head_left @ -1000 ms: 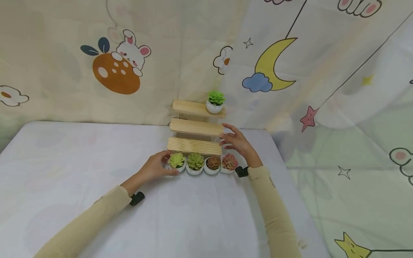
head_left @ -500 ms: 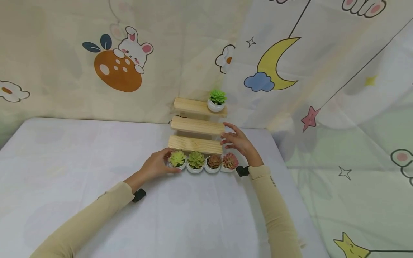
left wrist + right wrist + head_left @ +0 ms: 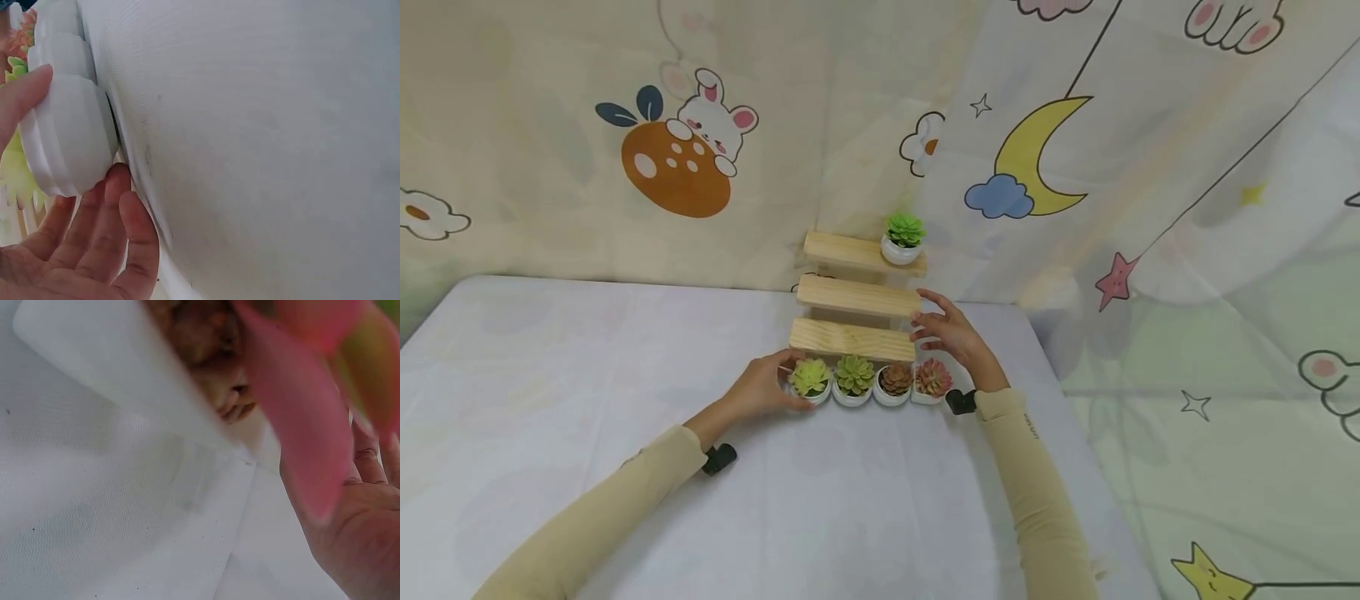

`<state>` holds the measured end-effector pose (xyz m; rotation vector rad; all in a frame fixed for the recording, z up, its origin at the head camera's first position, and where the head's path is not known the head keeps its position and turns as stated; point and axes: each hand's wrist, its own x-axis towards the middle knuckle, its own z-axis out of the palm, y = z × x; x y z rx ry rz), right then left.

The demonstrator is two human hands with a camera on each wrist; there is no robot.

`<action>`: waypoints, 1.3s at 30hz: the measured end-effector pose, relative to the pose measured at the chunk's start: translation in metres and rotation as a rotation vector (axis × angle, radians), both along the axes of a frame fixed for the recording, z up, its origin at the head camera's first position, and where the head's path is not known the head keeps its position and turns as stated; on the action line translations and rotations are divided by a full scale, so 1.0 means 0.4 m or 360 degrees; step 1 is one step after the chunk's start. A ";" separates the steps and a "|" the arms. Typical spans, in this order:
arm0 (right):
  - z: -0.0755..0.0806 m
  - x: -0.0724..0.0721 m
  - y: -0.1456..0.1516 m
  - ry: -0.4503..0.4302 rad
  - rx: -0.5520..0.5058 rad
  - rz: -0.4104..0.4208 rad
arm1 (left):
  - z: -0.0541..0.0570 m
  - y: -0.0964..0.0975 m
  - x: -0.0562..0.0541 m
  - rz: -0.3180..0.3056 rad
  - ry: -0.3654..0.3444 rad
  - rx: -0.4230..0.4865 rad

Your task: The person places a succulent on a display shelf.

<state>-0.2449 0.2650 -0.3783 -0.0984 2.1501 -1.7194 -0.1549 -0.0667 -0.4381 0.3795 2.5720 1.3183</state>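
My left hand (image 3: 763,385) holds the white round pot (image 3: 72,137) of the leftmost, light green succulent (image 3: 809,377) between thumb and fingers. In the left wrist view the thumb lies on the pot's side and the fingertips touch it near the base. My right hand (image 3: 953,336) has its fingers spread at the right ends of the lower two boards of a three-tier wooden shelf (image 3: 857,296). Close below it stands a pink succulent (image 3: 933,379) in a white pot, its leaves large and blurred in the right wrist view.
Between the outer pots stand a green succulent (image 3: 853,377) and a brownish one (image 3: 895,380), all in one row before the shelf. Another bright green succulent (image 3: 903,231) sits on the top board's right end. A patterned cloth (image 3: 820,125) hangs behind the white table (image 3: 625,358).
Both hands and the pots stay almost in place. The left thumb has drawn in slightly toward the leftmost pot, and the head view has shifted a little.
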 end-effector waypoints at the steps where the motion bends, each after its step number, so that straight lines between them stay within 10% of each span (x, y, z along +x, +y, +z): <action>1: -0.003 0.000 -0.002 0.0003 0.0000 0.0002 | 0.001 -0.004 0.003 -0.0001 -0.0016 0.0006; 9: -0.014 -0.008 0.000 -0.0031 -0.0007 -0.0001 | 0.033 -0.037 0.016 -0.0002 -0.0020 0.0056; 24: -0.018 -0.008 0.000 0.0005 0.0004 -0.0020 | 0.146 -0.067 -0.042 0.0166 0.0137 0.0126; 39: -0.019 -0.010 -0.007 0.0027 0.0056 -0.0024 | 0.197 -0.030 -0.131 0.0288 0.0134 0.0207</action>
